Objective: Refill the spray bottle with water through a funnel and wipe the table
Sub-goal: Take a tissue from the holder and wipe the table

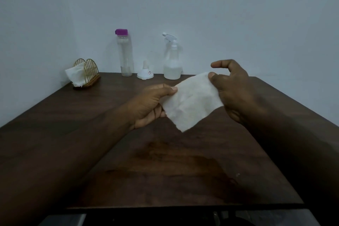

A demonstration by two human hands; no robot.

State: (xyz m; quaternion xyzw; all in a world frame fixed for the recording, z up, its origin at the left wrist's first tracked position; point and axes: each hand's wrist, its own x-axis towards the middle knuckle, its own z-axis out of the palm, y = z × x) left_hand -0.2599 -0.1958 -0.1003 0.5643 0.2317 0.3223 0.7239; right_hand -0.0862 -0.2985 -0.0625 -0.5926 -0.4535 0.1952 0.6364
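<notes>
A white tissue (190, 101) hangs spread above the dark wooden table (110, 124), held between both hands. My left hand (148, 104) pinches its left edge with thumb and fingers. My right hand (233, 88) pinches the upper right corner, its index finger lifted free above. At the back by the wall stand the clear spray bottle (172, 60), partly filled with water, an upside-down white funnel (145, 72), and a tall clear bottle with a purple cap (124, 53), nearly drained.
A gold wire napkin holder (86, 74) with white tissues stands at the table's back left corner. A wet smear (183, 161) shows on the table surface near the front. The walls meet close behind the table on the left.
</notes>
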